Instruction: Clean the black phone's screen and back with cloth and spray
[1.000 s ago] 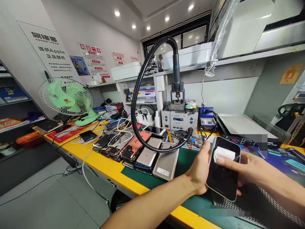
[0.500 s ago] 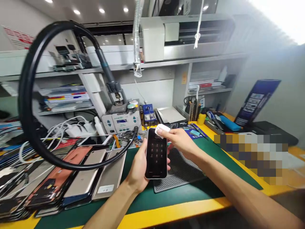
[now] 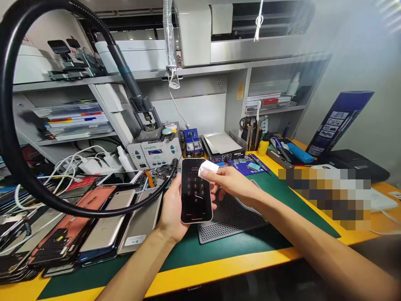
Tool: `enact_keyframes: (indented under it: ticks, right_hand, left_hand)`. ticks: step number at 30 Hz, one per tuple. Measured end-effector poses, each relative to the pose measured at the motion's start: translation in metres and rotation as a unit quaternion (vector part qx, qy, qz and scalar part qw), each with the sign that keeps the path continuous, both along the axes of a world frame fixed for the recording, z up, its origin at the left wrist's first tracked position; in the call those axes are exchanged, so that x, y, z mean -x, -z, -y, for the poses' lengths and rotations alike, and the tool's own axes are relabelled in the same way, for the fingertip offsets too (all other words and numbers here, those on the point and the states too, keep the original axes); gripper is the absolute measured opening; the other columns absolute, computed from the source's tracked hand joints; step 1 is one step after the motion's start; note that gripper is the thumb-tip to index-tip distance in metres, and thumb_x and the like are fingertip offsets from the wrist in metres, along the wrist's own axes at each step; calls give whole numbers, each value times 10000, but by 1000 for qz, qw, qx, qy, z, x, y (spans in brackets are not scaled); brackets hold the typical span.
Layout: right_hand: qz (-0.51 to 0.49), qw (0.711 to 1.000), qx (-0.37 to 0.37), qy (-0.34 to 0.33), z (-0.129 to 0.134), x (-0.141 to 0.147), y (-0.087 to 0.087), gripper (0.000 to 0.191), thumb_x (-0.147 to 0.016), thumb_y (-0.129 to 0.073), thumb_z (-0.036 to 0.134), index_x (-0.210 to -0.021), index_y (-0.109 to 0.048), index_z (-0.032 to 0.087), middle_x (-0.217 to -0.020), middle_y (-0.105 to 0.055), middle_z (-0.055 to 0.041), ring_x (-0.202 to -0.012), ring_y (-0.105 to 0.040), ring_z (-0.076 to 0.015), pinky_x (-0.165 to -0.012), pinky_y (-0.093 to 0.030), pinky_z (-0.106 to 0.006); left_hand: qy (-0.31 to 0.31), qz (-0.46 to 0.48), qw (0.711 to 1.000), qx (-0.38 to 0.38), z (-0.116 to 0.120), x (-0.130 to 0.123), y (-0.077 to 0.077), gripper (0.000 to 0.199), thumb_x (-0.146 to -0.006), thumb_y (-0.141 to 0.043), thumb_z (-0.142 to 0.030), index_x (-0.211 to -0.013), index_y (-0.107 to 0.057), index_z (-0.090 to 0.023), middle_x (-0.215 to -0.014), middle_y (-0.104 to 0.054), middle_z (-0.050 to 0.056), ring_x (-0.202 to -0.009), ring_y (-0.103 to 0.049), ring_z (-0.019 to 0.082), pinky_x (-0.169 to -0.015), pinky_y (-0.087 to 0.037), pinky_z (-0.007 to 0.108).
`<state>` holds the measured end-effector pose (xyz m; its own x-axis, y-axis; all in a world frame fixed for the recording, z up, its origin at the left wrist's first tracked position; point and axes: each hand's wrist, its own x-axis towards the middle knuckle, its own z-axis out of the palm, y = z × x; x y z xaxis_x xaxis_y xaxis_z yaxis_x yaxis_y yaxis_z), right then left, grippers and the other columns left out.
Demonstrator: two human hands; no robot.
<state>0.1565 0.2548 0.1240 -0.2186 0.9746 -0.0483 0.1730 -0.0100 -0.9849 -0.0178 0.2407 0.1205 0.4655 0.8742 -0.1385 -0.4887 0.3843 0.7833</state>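
My left hand point(image 3: 174, 211) is wrapped round a smartphone point(image 3: 196, 205), held upright with its screen towards me. A number keypad glows on the dark screen. Between the thumb and fingers of my right hand point(image 3: 227, 180) is a small folded white wipe point(image 3: 209, 168), lying over the upper right part of the screen. It covers some of the keypad's right column. Below the phone and partly hidden by it lies a grey perforated mat point(image 3: 228, 225) on the green work mat point(image 3: 200, 251).
A thick black hose point(image 3: 9, 138) loops across the left from the hot-air station point(image 3: 155, 152). Phone housings point(image 3: 108, 219) lie in rows at left. A flat heating plate point(image 3: 224, 146) stands behind the phone. Tools and a yellow bottle point(image 3: 263, 146) are at back right.
The view has tilted down and shifted right, so the phone and both hands appear further left and higher. Both hands keep their hold, with the wipe still at the screen's upper right.
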Motion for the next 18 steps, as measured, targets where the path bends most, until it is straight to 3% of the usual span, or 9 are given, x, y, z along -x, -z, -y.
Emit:
enact_keyframes:
  ticks: [3,8,12,18]
  right_hand:
    - [-2,999,31,-36,3,3,3,492,-812,-702,631,-782,-668,142,-678,-660,-43,-595,-648,-157,-438,-518,-222]
    - [19,987,114,-114,8,5,8,586,-812,-652,693,-695,-654,119,-720,-714,-111,-518,-680,-191,-355,-532,-250]
    - [4,971,170,-167,12,6,5,580,-840,-655,644,-688,-678,84,-744,-734,-146,-475,-663,-174,-404,-570,-272]
    - [-20,972,143,-187,14,7,9,490,-800,-744,571,-758,-685,87,-786,-730,-121,-540,-684,-171,-478,-594,-273]
  left_hand:
    - [-30,37,999,2,-3,1,-1,524,-999,-352,-481,-1086,-700,-99,-888,-740,134,-732,-711,250,-662,-610,411]
    - [-85,70,994,12,-7,3,0,470,-1006,-366,-432,-986,-707,-109,-916,-744,112,-794,-716,234,-739,-603,379]
    - [-105,56,993,22,-10,4,-1,482,-999,-368,-452,-1017,-701,-104,-898,-742,130,-791,-718,251,-714,-601,389]
    - [-124,38,991,25,-13,6,0,491,-990,-348,-487,-1006,-681,-126,-878,-743,151,-737,-722,270,-661,-596,407]
